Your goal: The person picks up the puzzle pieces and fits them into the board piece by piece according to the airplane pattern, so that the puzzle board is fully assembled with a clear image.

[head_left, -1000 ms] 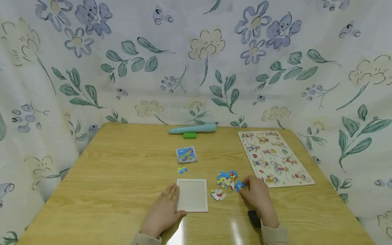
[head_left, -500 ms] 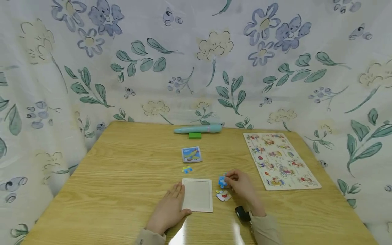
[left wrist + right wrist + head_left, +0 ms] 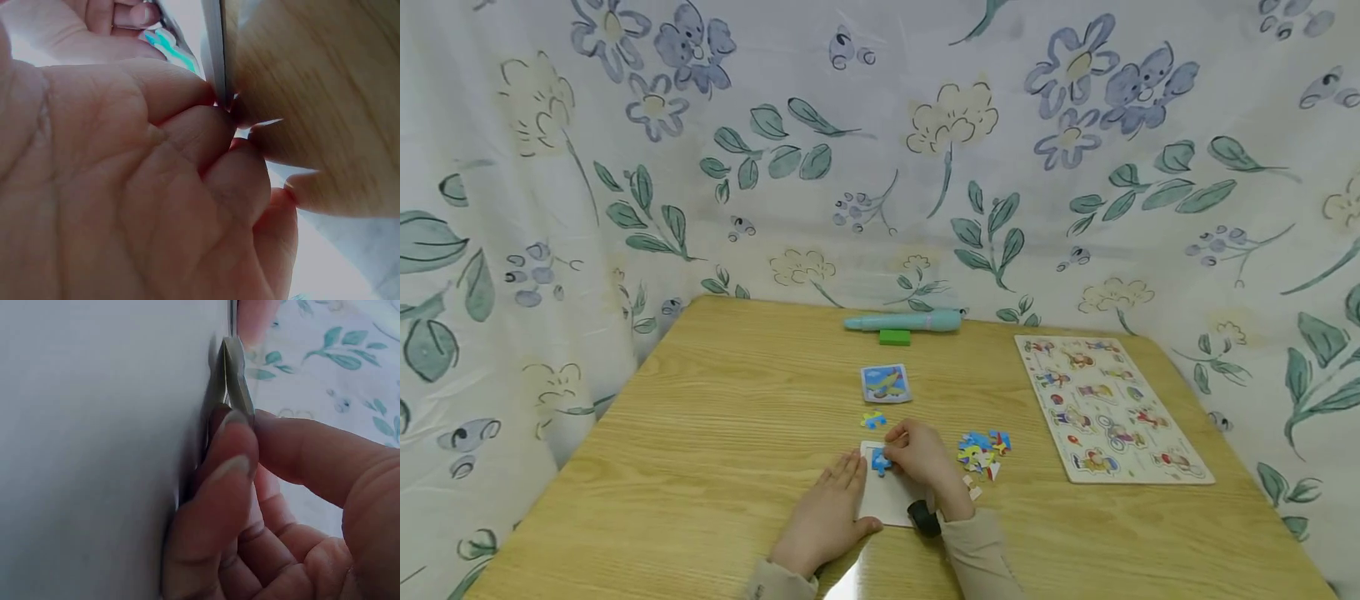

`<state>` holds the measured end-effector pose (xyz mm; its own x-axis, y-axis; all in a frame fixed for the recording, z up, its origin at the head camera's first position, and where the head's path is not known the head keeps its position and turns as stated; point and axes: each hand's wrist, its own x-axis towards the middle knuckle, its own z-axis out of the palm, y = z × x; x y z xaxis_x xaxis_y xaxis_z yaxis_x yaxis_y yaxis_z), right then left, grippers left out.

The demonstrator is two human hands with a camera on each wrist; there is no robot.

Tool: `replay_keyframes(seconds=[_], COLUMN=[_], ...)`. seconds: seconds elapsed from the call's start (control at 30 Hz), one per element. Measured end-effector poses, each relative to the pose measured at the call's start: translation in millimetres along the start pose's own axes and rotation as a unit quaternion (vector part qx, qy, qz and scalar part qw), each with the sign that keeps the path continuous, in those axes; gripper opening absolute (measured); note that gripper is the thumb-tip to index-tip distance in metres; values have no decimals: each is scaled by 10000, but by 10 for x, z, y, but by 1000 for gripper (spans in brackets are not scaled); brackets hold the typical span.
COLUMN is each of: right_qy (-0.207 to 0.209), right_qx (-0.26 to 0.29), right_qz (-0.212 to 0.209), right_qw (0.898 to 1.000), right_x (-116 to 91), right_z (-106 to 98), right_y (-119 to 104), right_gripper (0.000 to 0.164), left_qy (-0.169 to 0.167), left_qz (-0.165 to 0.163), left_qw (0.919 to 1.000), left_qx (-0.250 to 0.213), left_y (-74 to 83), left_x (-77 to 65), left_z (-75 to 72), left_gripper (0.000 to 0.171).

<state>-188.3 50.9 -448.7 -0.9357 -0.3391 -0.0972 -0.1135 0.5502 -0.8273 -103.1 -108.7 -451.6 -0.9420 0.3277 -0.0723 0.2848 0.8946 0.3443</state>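
Note:
My right hand (image 3: 920, 457) pinches a blue jigsaw piece (image 3: 881, 461) over the upper left corner of the white puzzle frame (image 3: 887, 507). In the right wrist view the thumb and fingertips hold the piece (image 3: 237, 375) tilted, its lower edge close to the frame's pale surface (image 3: 106, 450). My left hand (image 3: 829, 515) lies with straight fingers along the frame's left edge, thumb at its lower corner. The left wrist view shows the palm (image 3: 144, 181) with the fingertips at a thin edge. Part of the frame is hidden under the right hand and a black wrist camera (image 3: 924, 518).
Several loose jigsaw pieces (image 3: 979, 452) lie in a pile right of the frame. Above the frame are a yellow-and-blue piece (image 3: 873, 419) and an airplane picture card (image 3: 885, 383). Farther back sit a green block (image 3: 895, 337) and a teal pen-shaped object (image 3: 902, 322). A picture board (image 3: 1112, 408) lies at right.
My right hand has carried the blue jigsaw piece left from the pile to the frame's upper left corner. The left hand stays at the frame's edge. The head view has shifted slightly.

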Motion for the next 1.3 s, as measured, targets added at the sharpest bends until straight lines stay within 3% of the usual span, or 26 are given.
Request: replay_keyframes(seconds=[0.1,0.23,0.33,0.47,0.6,0.7,0.87,1.07,1.3], right_qy=[328,827,1044,955,530,291,608,1695,1636], right_qx=[-439,-1195,-1456,-1316,-466,243,713,-33,-589], right_qz=[4,159,333,275,35,-27,-56,139,533], right_qw=[9985,9892,9833,9863,9975,9993,9956,9854,9833], right_x=[11,23,22,5,-13,-44,-155,-277,-378], right_z=[61,149,174,140,33,-79,-338,-662,-852], right_y=[-18,-44,-58,-40,63,167,327,595,723], right_gripper=[16,16,17,19,20,20,18,13,18], left_qy=[25,41,63,97,72,55,74,31,100], left_qz=[-4,23,75,105,106,79,67,71,173], left_qw=[10000,10000,9999,9998,9998,9997,9997,9997,9995], left_qx=[-5,-73,-130,-133,-168,-205,-234,-231,-240], left_y=[2,1,8,20,18,5,-17,-8,25], left_x=[-2,0,7,16,35,39,44,46,46], left_z=[2,4,10,19,34,46,46,39,47], left_gripper=[85,84,84,84,84,85,87,86,84])
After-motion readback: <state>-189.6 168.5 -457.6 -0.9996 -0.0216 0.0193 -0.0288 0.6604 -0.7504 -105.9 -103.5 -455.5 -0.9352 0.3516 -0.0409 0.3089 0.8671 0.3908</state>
